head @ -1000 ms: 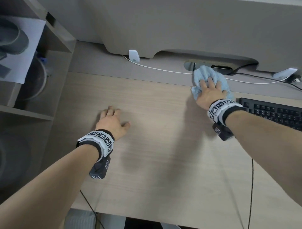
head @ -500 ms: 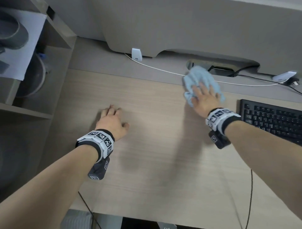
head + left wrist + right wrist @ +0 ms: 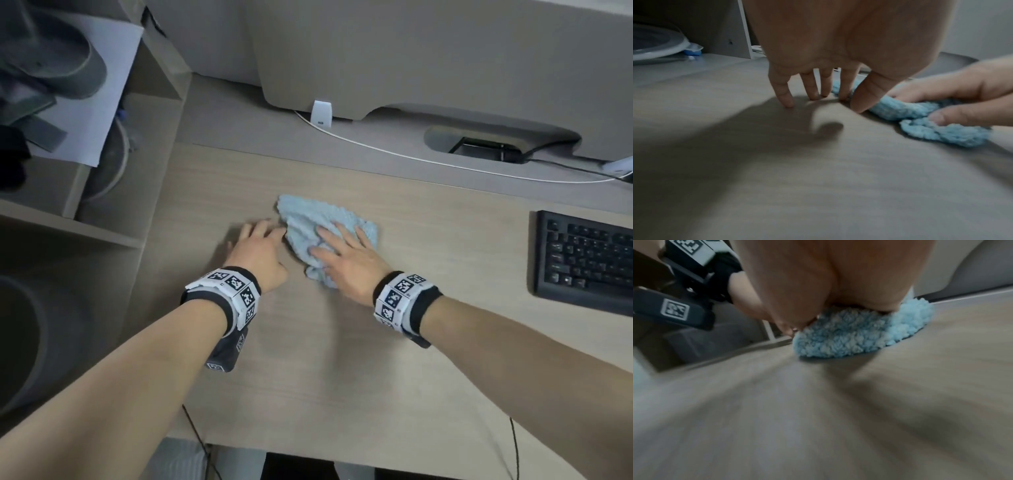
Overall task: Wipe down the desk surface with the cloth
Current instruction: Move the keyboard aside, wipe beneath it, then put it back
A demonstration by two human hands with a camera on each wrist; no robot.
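A fluffy light-blue cloth (image 3: 308, 222) lies crumpled on the light wooden desk (image 3: 342, 377), near its middle. My right hand (image 3: 339, 253) presses flat on the cloth with straight, spread fingers; in the right wrist view the cloth (image 3: 849, 331) bulges out under the palm. My left hand (image 3: 260, 246) rests on the bare desk just left of the cloth, fingertips (image 3: 787, 100) touching the wood, holding nothing. In the left wrist view the cloth (image 3: 920, 116) lies right beside the left thumb, under the right hand's fingers.
A black keyboard (image 3: 589, 260) sits at the desk's right edge. A white cable (image 3: 411, 157) and a white adapter (image 3: 322, 114) run along the back, by a cable opening (image 3: 479, 145). Shelves (image 3: 102, 171) with a round lidded container (image 3: 657, 47) stand at the left.
My right hand has swept the cloth from the back of the desk, near the cable opening, leftward and toward me, up next to the left hand. The left hand stayed in place.
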